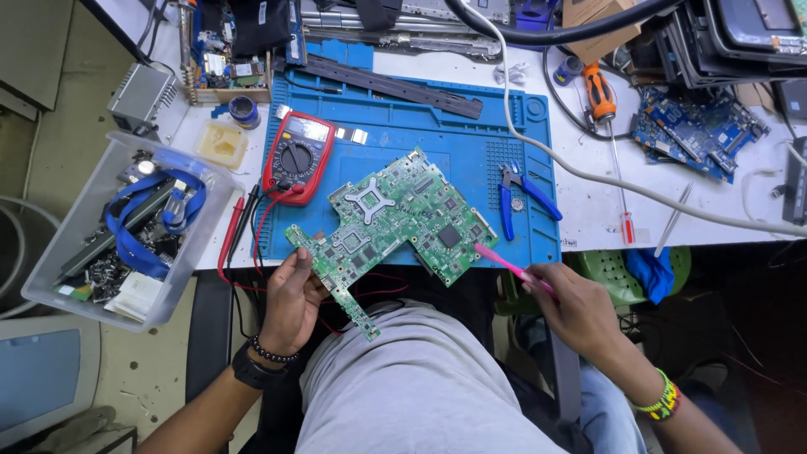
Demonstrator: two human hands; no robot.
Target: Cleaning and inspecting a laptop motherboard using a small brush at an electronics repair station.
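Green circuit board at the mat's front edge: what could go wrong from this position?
1. The green circuit board juts past the blue mat and table edge, steadied only by the left hand; a slip could drop it into the lap.
2. The right hand works a pink tool at the board's edge; a hard push might scrape small parts.
3. The multimeter leads trail beside the board and might snag.

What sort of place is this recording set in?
Likely an electronics repair bench: a green circuit board held over a blue work mat, a red multimeter, and a screwdriver nearby.
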